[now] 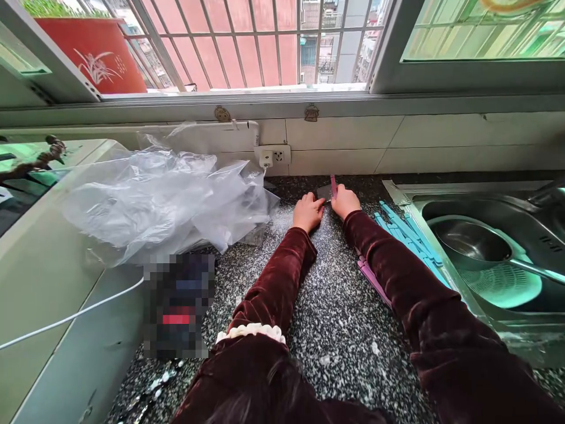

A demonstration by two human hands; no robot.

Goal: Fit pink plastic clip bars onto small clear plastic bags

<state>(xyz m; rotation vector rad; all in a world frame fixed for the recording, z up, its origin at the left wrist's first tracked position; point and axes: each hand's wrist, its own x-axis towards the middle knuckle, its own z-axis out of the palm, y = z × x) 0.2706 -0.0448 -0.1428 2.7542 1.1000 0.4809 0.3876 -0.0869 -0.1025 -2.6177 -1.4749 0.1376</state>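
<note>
My right hand is closed around a slim pink bag clip, which sticks up past the fingers near the back wall. Just left of it, my left hand has its fingers bent and thumb pressed in; what it pinches is too small to make out. A small piece of clear film shows between the two hands. Under my right forearm lie more pink clips, partly hidden by the sleeve. Several light-blue clips lie in a loose pile beside the sink.
A heap of clear plastic bags covers the counter's left back. Closer in is a blurred-out dark object with a white cable nearby. The sink on the right holds a metal pan. A wall socket sits behind.
</note>
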